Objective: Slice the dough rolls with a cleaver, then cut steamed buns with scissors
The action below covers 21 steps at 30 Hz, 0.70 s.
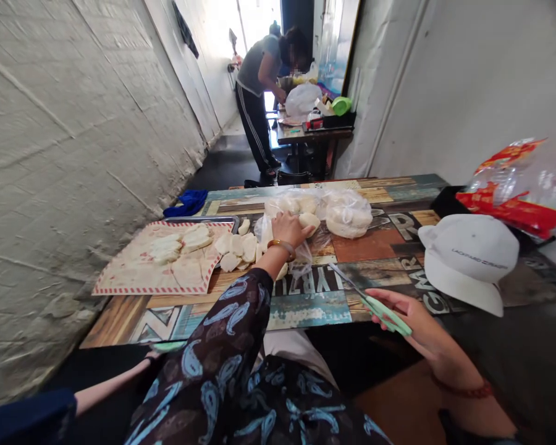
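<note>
My left hand (287,233), with a bangle at the wrist, reaches over a clear plastic bag (285,201) of pale round buns. Its thumb lies against one bun (310,221), and the fingers curl on the bag side; their tips are hidden. In my right hand (410,315) is a pair of scissors (382,311) with light green handles, the blades pointing up and left over the table edge. Flat pale pieces (236,247) of bun lie in a loose pile left of my left hand. Another tied bag of buns (349,213) sits to the right.
More pieces rest on a red-edged paper sheet (139,272) over a tray at left. A blue cloth (188,203) lies behind it. Right are a white cap (470,259) and red-and-clear packages (509,207). Another person's arm (115,384) is at lower left; someone bends over a far table (315,134).
</note>
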Tool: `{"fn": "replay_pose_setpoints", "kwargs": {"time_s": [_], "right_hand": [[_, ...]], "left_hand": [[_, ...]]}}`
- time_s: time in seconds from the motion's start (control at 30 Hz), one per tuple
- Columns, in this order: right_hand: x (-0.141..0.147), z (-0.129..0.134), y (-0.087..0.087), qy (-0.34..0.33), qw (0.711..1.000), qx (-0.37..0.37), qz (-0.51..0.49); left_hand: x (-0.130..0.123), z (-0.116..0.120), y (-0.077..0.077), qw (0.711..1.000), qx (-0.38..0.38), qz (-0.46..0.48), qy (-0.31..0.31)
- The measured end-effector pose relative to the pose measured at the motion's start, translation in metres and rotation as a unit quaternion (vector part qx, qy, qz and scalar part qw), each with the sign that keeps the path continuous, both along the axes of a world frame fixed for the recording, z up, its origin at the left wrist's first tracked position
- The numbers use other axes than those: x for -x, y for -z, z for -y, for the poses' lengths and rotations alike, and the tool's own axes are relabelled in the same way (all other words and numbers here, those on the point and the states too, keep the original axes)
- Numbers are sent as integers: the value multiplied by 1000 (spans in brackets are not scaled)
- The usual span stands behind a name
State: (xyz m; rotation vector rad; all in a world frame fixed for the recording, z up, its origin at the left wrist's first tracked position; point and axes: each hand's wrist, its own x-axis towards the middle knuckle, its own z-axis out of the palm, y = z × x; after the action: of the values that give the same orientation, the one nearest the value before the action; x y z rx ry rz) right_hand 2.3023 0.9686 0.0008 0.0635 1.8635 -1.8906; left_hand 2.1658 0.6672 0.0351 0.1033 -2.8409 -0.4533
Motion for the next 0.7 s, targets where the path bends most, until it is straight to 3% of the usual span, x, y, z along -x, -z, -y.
{"fn": "replay_pose_setpoints", "kwargs": {"time_s": [0.17, 0.27, 0.33, 0.4, 0.47, 0.53, 0.63, 0.7], "right_hand": [[-21, 19, 4, 6, 981, 192, -38], [-32, 45, 7, -29, 965, 260, -33], [-38, 61, 4, -33, 954, 295, -31], [-45, 74, -2, -46, 947, 315, -34], [-50, 86, -8, -84, 949, 300, -38], [-52, 97, -12, -126, 960, 242, -56], [-49, 116, -11, -163, 970, 100, -149], [-46, 126, -11, -192, 952, -2, -237]], "left_hand": [[-11, -4, 18, 993, -73, -40, 80], [-39, 6, 23, 962, -241, -69, 105], [-68, 21, 21, 895, -418, -87, 125], [-103, 38, 15, 798, -580, -70, 146], [-140, 55, 9, 721, -678, -37, 135], [-173, 68, 5, 674, -731, -25, 106], [-210, 83, 6, 633, -770, -34, 71], [-226, 92, 10, 616, -784, -51, 55]]}}
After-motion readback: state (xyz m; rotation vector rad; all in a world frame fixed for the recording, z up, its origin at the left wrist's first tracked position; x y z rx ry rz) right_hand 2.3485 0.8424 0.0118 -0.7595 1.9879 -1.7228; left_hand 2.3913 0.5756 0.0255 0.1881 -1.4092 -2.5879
